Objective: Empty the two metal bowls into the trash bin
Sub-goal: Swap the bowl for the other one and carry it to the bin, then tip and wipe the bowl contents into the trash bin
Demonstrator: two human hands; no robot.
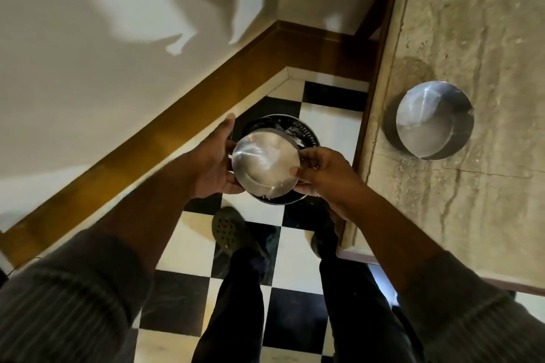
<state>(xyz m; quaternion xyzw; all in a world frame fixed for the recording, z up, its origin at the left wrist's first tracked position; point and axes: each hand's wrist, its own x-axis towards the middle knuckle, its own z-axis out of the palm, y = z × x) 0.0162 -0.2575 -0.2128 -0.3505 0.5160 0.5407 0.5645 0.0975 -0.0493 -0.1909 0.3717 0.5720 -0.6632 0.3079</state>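
Underfoot, the black-and-white checkered floor point(295, 309) runs into a corner where a wooden skirting board point(165, 138) meets the pale wall, and a stone-look counter point(486, 23) fills the right side. Tucked into that corner, against the counter's edge, stands the trash bin point(309, 134), round and dark with a metal rim, a sensible spot since it sits just below the worktop and within a step of the person's green clog point(227, 230).

On the counter rests the second metal bowl point(433, 121), near the edge closest to the bin, probably parked there so it can be reached once both hands are free; whether it holds anything I cannot tell, as only a shiny surface shows.

Directly over the bin's mouth hangs the first metal bowl point(265, 163), turned so its bright base faces the camera, which suggests it is being tipped out. The left hand point(215, 162) grips its left rim, fingers curled around the side, while the right hand point(321, 174) pinches the opposite edge, thumb on the base. Two hands keep the tilt steady and centred, so contents would fall inside rather than onto the tiles.
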